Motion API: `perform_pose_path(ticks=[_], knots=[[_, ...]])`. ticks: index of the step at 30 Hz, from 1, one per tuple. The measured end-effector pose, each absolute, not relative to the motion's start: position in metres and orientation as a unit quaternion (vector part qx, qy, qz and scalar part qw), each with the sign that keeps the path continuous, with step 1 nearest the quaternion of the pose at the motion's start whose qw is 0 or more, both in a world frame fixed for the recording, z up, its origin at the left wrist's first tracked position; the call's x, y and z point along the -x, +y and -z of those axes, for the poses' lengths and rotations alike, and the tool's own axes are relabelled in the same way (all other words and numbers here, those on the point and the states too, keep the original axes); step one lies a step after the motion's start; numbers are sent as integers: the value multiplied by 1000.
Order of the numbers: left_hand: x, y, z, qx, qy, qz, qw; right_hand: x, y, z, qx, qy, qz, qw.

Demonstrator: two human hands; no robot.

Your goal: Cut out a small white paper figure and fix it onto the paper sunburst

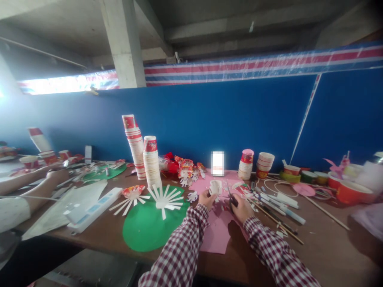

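My left hand (206, 198) is closed around a small white paper cup piece (215, 186), held just above the pink paper (217, 235) on the brown table (323, 247). My right hand (241, 208) grips black-handled scissors (231, 198), whose blades point up toward the cup piece. Small paper scraps lie around both hands. Both sleeves are red-and-white checked.
A green paper disc (146, 229) carries a cup cut into splayed strips (164, 197). Two tall stacks of paper cups (140, 153) stand behind it, shorter stacks (255, 163) to the right. Pens and sticks (281, 211) lie right of my hands, bowls (347, 191) farther right. Another person's arm (32, 185) rests at left.
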State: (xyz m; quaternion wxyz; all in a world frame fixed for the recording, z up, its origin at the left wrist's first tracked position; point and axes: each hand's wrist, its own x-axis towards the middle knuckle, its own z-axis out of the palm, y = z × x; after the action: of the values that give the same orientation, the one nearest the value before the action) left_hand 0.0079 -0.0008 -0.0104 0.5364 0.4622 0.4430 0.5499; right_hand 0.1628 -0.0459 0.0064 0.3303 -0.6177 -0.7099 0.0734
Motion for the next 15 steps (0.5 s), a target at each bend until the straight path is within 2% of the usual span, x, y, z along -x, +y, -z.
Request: perform_pose_path(ticks=[15], knots=[[-7, 0, 12, -467, 432, -557, 534, -162, -46, -7, 617, -710, -75, 330]])
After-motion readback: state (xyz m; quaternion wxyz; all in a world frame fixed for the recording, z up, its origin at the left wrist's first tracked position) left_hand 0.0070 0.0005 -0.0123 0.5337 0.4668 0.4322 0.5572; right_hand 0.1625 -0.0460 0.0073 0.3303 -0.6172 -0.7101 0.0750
